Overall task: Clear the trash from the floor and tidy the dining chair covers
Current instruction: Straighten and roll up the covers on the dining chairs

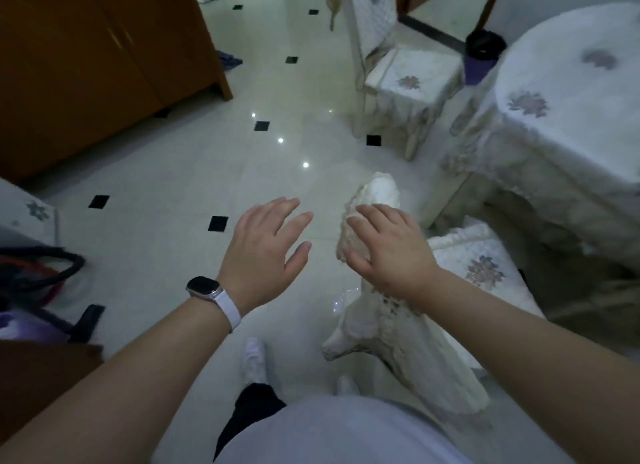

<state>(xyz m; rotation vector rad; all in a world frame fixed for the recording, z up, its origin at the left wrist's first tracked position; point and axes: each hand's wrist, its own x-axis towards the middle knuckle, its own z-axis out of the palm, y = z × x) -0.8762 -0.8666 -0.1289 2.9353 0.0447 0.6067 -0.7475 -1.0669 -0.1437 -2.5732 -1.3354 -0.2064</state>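
The fingers (294, 221) of the left hand (266, 248) are spread and straight, holding nothing, with the palm turned down over the floor (166, 172). The fingers (367, 217) of the right hand (391, 255) are also spread loosely. They lie flat on the top of the cream chair cover (377, 189) and do not grip it.

In the head view that cover hangs over the back of the nearest chair, straight in front of the person. Its lacy skirt (415, 352) falls toward the floor below the right forearm. The chair's seat cushion (481, 266), quilted with a purple flower, lies just to the right and is tucked close to the table (571, 124). The table is draped in a matching white cloth.

A second covered chair (408, 79) stands farther off, well apart from the hands. A dark bin (485, 44) sits beyond it, by the table's edge.

A watch (204, 288) on a white strap circles the left wrist. The pale tiles have small black squares set into them. A brown wooden cabinet (86, 65) fills the upper left, and a bag with black handles (52, 266) sits at the left edge. One white shoe (254, 359) shows between the arms.
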